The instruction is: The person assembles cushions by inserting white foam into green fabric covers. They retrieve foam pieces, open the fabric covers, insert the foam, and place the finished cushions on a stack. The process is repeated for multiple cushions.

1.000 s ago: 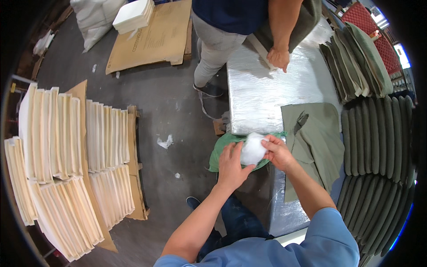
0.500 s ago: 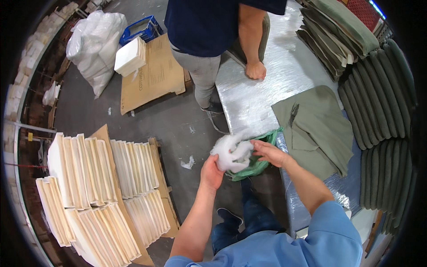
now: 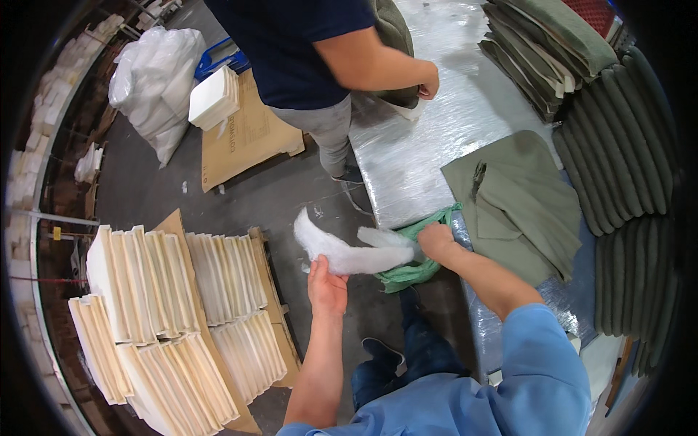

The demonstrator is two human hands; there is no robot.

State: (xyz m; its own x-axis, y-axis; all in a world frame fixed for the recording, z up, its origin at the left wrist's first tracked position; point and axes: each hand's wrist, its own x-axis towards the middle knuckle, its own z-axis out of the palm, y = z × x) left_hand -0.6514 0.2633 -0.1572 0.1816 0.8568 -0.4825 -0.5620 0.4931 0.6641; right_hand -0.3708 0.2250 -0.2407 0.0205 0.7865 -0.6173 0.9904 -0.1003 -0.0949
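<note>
A white fluffy wad of stuffing (image 3: 347, 251) is stretched out between my two hands over the floor, beside the table's edge. My left hand (image 3: 326, 285) grips its left part from below. My right hand (image 3: 438, 242) holds its right end at the mouth of a green fabric cover (image 3: 413, 270) that hangs off the table edge. An olive green cover (image 3: 518, 206) lies flat on the foil-wrapped table (image 3: 418, 149), right of my right hand.
Another person in a dark shirt (image 3: 305, 51) stands at the table's far side, one hand (image 3: 427, 80) on a cover. Olive cushions (image 3: 625, 160) are stacked on the right. Cream foam pads (image 3: 174, 312) sit on a pallet at left, near a white bag (image 3: 156, 83) and cardboard (image 3: 247, 142).
The white stuffing was bunched at the green cover's mouth; my left hand has since drawn it out leftward into a long strip. The view has shifted toward the floor.
</note>
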